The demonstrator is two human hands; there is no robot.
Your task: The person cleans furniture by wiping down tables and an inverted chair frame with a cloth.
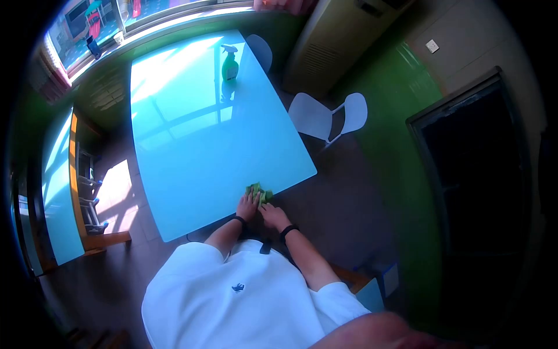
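A crumpled green cloth [264, 192] lies at the near edge of the glossy light-blue table [192, 168]. My left hand [247, 207] is on the left part of the cloth, its fingers pressed over it. My right hand [274, 216] holds the cloth's lower right side, close beside the left one. Dark bands circle both wrists. Toward the far end of the table stands a green spray bottle [230, 65] with a white trigger head, upright and well away from my hands.
A white chair [311, 114] stands at the table's right side, and another white chair [261, 52] is partly hidden at the far right corner. To the left is a second table [60, 192] with wooden edges. A window sill [157, 30] with a cup [118, 38] runs behind.
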